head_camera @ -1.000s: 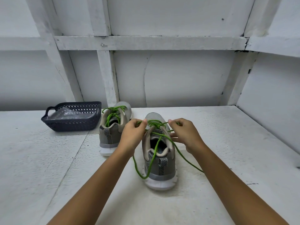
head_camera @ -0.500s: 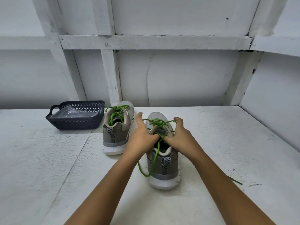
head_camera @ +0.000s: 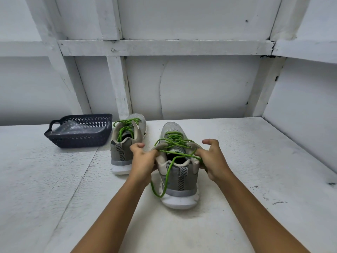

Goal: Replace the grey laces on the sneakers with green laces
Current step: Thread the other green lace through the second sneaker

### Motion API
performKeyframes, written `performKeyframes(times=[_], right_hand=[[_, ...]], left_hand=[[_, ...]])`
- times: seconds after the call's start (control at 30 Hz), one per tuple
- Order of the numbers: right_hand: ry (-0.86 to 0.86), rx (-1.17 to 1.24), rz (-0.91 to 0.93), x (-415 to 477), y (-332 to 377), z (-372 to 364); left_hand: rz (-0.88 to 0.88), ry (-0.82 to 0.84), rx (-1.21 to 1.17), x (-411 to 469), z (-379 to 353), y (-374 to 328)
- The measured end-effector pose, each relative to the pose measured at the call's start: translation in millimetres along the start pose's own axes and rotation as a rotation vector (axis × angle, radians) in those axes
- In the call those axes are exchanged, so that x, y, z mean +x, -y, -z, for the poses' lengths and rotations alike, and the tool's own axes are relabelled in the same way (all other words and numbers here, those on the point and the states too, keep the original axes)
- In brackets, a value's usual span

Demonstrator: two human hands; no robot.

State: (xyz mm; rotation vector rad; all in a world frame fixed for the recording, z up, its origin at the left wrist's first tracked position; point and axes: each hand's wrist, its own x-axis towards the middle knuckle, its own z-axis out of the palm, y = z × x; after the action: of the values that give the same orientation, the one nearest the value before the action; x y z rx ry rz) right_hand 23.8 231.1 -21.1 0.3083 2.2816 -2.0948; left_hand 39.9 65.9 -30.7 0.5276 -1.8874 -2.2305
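Head view: at the far left of the white worktop [head_camera: 54, 179] stood a dark lattice basket [head_camera: 82, 141] with crumpled clear plastic [head_camera: 76, 127] inside. Just to its right the far sneaker [head_camera: 121, 152], grey with a white sole, stood heel toward the camera, a green lace [head_camera: 125, 127] threaded through its eyelets and looping above the tongue. Next came the left hand [head_camera: 144, 161], its fingers [head_camera: 154, 154] clenched on the left side of the near sneaker's collar, thumb raised. The near sneaker [head_camera: 179, 179] stood on the worktop between the two hands, heel toward the camera, beside the far one and closer to the person. A second green lace [head_camera: 174, 136] crossed over its tongue; one strand ran across the opening to the right hand, and a loose loop hung down past the heel to the worktop on the left side. The right hand [head_camera: 213, 161] gripped the right side of the collar, fingers [head_camera: 197, 152] curled over the edge with the lace strand beneath them, thumb lifted.
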Motion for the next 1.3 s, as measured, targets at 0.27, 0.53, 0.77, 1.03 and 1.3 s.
performKeyframes(times=[0.27,0.53,0.77,1.03,1.3], right_hand=[[0.058,-0.506,0.267,-4.4,4.3,0.4],[0.000,-0.563,0.339,-2.2,13.1,-5.4],[-0.043,-0.220,0.196,4.7,-1.5,-5.5],[0.011,-0.340,0.325,-8.7,6.6,-1.0],[0.155,-0.564,0.430,-18.7,22.4,6.6]], left_hand=[[-0.261,0.104,0.664,-0.6,-1.5,-9.8],[-0.325,-0.094,0.629,-7.8,-8.0,-12.0],[-0.226,-0.120,0.272,-6.3,-6.2,2.1],[-0.330,-0.018,0.517,-14.7,-3.5,-7.6],[-0.425,0.113,0.933,-29.3,-8.3,-31.1]])
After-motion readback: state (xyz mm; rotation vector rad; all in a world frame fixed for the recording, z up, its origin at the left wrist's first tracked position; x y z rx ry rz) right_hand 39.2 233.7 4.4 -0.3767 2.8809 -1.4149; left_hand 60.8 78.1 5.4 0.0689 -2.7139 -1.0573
